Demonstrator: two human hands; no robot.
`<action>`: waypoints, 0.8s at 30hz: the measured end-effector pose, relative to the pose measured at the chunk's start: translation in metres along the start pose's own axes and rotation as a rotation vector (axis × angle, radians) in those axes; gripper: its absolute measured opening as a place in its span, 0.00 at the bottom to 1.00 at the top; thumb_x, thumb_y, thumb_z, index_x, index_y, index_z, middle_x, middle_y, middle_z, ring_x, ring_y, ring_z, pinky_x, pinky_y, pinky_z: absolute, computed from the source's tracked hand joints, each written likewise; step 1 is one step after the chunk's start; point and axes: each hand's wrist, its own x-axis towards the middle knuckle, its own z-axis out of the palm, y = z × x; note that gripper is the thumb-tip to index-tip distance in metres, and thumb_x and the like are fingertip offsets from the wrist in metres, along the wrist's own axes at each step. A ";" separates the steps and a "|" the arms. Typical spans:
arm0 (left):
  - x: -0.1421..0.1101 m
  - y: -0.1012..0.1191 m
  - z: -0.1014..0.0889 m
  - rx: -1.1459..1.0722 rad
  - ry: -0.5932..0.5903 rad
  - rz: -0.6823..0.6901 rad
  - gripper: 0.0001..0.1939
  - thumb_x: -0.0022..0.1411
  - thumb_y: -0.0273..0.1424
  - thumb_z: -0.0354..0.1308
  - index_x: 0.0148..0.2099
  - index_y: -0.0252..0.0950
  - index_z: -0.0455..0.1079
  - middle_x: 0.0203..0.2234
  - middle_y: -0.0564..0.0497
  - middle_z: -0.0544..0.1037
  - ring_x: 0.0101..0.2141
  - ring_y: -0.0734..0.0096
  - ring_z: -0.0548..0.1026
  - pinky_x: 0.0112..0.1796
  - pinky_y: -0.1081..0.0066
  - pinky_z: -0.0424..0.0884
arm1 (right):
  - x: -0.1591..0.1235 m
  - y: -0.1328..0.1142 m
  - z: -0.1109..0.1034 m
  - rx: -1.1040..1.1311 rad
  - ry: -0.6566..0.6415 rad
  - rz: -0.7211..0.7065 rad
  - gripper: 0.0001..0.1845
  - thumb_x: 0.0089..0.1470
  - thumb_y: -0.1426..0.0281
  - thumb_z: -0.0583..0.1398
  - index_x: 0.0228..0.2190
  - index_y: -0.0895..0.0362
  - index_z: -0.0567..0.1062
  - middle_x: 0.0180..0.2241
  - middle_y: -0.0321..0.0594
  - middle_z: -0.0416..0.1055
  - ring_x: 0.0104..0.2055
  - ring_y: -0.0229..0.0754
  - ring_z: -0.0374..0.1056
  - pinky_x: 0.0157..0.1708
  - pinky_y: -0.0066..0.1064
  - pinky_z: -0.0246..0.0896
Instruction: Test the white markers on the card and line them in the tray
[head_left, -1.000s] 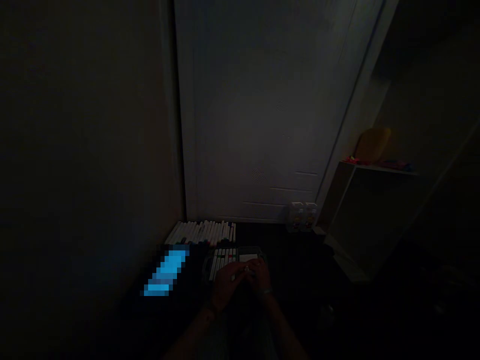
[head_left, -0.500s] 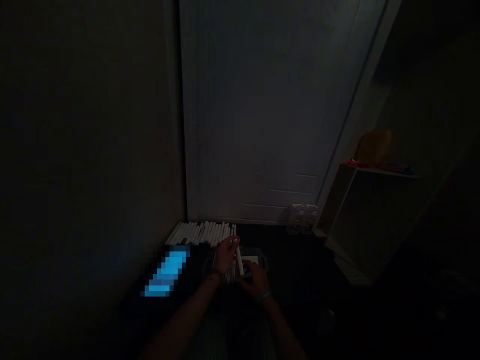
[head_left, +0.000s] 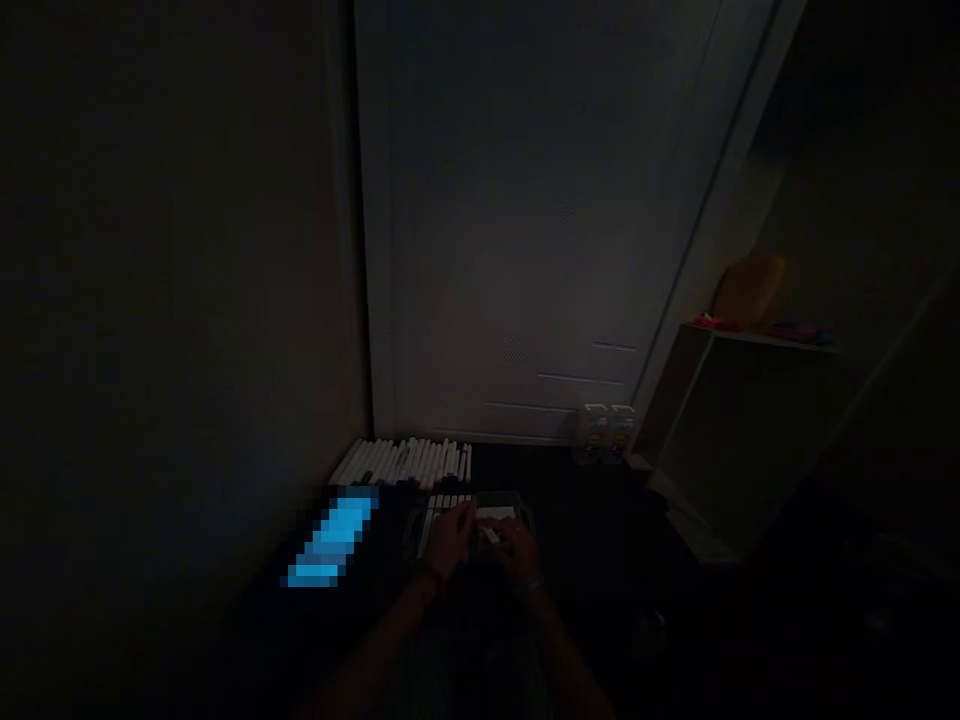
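Observation:
In the dim light, my right hand (head_left: 519, 552) is closed around a white marker (head_left: 491, 536), which pokes out slantwise between its fingers. Close to it on the left is my left hand (head_left: 448, 540), fingers bunched together at the tips; whatever they may hold is lost in the dark. Both hands are over a clear plastic case (head_left: 528, 508) on the dark table. In the left side of that case several white markers (head_left: 433, 520) stand in a row, partly covered by my left hand. A pale patch (head_left: 496, 513) shows in its right side.
Behind the case, a long row of white markers (head_left: 397, 462) lies at the wall. A lit blue screen (head_left: 334, 538), pixelated, is to the left. Two clear plastic packages (head_left: 604, 435) stand at the back right. Further right is a shelf unit (head_left: 694, 385) with an orange object (head_left: 748, 290) on top.
Half a second ago my left hand reached further forward with a white marker upright between both hands. It has drawn back, and a marker now slants in my right hand.

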 end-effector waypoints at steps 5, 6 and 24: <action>-0.015 -0.003 0.003 0.245 -0.015 0.319 0.14 0.59 0.29 0.45 0.45 0.39 0.67 0.40 0.49 0.72 0.42 0.69 0.70 0.45 0.66 0.64 | 0.001 0.005 0.002 0.112 0.222 0.160 0.13 0.54 0.64 0.53 0.37 0.55 0.73 0.36 0.40 0.71 0.37 0.41 0.66 0.36 0.29 0.61; -0.018 -0.005 0.004 0.280 0.001 0.358 0.14 0.58 0.28 0.46 0.45 0.39 0.67 0.39 0.49 0.71 0.42 0.69 0.69 0.45 0.66 0.64 | 0.001 0.005 0.002 0.102 0.234 0.172 0.13 0.54 0.63 0.53 0.36 0.56 0.73 0.35 0.40 0.72 0.36 0.40 0.66 0.35 0.29 0.61; -0.026 -0.016 0.001 0.594 -0.032 0.325 0.15 0.52 0.27 0.55 0.44 0.38 0.67 0.41 0.49 0.72 0.45 0.65 0.65 0.48 0.63 0.58 | 0.001 -0.010 0.002 -0.064 -0.053 -0.021 0.09 0.55 0.67 0.52 0.36 0.53 0.71 0.37 0.38 0.69 0.41 0.40 0.63 0.42 0.30 0.58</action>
